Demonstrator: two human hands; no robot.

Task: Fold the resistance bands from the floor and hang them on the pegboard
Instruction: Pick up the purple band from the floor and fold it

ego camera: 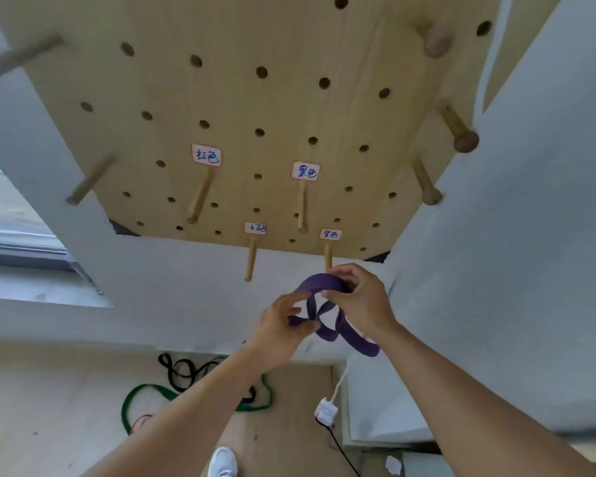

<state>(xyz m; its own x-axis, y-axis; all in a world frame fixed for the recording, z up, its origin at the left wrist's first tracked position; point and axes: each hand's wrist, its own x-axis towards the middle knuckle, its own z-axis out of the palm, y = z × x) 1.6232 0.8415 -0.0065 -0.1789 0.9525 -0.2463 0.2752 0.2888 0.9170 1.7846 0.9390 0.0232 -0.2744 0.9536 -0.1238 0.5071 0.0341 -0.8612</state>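
- Lying on the floor (pixel 66 390) near the wall, a green band (pixel 141 390) and a black band (pixel 183 370) wait beside a white shoe (pixel 222 461).
- Left hand (pixel 279 328) pinches one fold of the purple band (pixel 338 325); right hand (pixel 362 297) grips its top loop, fingers curled.
- Band sits just below a labelled peg (pixel 328 256) at the pegboard (pixel 255 98) bottom edge.

The band (pixel 324 306) hangs between both hands just below the pegboard's (pixel 255 98) lowest right peg (pixel 328 256); other bands (pixel 186 383) lie on the floor (pixel 49 390) beneath.
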